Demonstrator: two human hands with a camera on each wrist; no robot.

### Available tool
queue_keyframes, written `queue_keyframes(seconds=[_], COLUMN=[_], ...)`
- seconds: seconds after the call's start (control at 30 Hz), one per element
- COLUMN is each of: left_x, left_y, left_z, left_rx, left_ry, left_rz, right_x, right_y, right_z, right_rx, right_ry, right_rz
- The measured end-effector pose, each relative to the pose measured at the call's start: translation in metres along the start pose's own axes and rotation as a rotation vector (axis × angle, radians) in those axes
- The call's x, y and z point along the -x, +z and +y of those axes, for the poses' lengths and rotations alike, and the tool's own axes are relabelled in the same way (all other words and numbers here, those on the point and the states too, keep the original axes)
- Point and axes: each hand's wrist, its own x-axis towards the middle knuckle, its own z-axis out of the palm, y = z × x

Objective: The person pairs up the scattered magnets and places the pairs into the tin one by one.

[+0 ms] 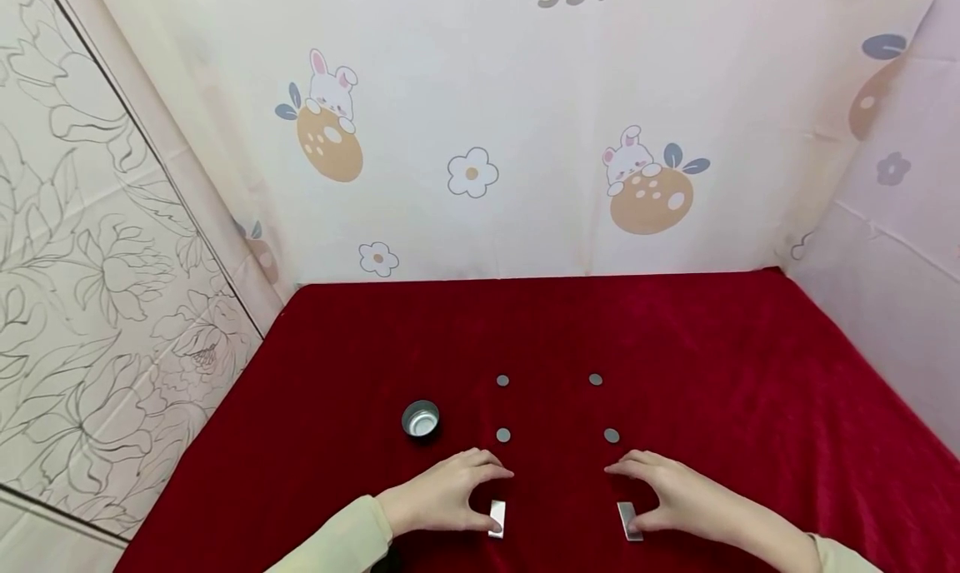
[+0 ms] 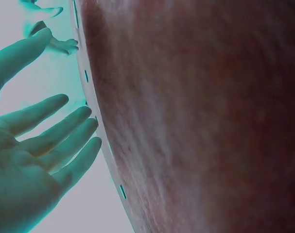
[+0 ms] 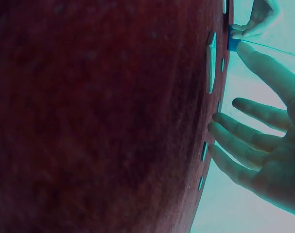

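Observation:
In the head view my left hand (image 1: 448, 496) hovers with thumb and fingers spread. Its thumb tip overlaps a small silvery rectangular block (image 1: 498, 509); contact there cannot be told. My right hand (image 1: 675, 496) mirrors this pose, its thumb by a second rectangular block (image 1: 625, 512). Beyond the hands lie several small grey discs, a near pair (image 1: 503, 435) and a far pair (image 1: 596, 380). Both wrist views show loosely extended fingers, on the left hand (image 2: 35, 160) and on the right hand (image 3: 268, 155), with nothing gripped.
A small round metal tin (image 1: 420, 421) stands open side up, left of the discs. Dark red cloth (image 1: 712, 373) covers the table. A pale printed curtain (image 1: 525, 140) hangs behind it, and a flower-patterned panel (image 1: 97, 248) stands on the left.

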Motion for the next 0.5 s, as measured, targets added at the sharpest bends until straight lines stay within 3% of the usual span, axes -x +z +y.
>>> queue_keyframes(seconds=[0.27,0.5], left_x=[-0.0027,-0.0064], left_y=[0.0042,0.0082], left_z=[0.0011,0.0007], left_rx=[0.011,0.02], left_ry=[0.01,0.016], left_rz=[-0.063,-0.101], right_x=[-0.0022,-0.0029], right_y=[0.0019,0.0067], right_z=[-0.0027,-0.0022], right_rx=[-0.136,-0.108], right_ry=[0.085,0.067], right_rz=[-0.097,-0.094])
